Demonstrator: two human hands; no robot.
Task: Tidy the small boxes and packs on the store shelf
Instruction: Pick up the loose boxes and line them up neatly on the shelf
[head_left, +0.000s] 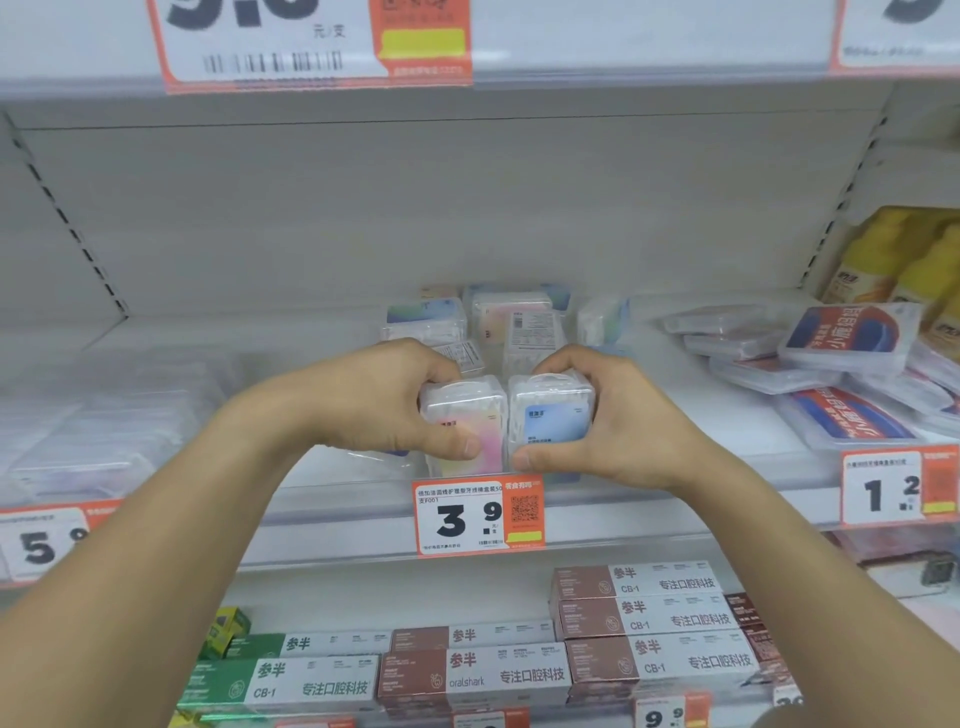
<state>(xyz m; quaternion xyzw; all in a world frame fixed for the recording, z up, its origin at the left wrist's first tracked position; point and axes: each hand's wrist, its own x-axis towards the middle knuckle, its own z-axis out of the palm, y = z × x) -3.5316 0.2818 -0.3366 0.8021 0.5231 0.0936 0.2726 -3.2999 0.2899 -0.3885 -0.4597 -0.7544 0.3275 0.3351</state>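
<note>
Your left hand (395, 400) grips the pink box (467, 421), right hand (602, 415) the blue box (553, 415) — upright, touching, at the shelf (322, 499) front.

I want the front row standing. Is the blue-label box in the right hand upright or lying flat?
Upright: the blue-label box stands on end at the shelf edge, label facing out, gripped by the right hand.

Counts – 2 hands (384, 400), each w/ 1 clear box (467, 415); approx 4 more clear boxes (511, 317) at shelf (701, 467) back; 5 price tags (478, 514); 7 long cartons (660, 660) on lower shelf – flat packs (852, 332) at right edge overlap, can't count.
</note>
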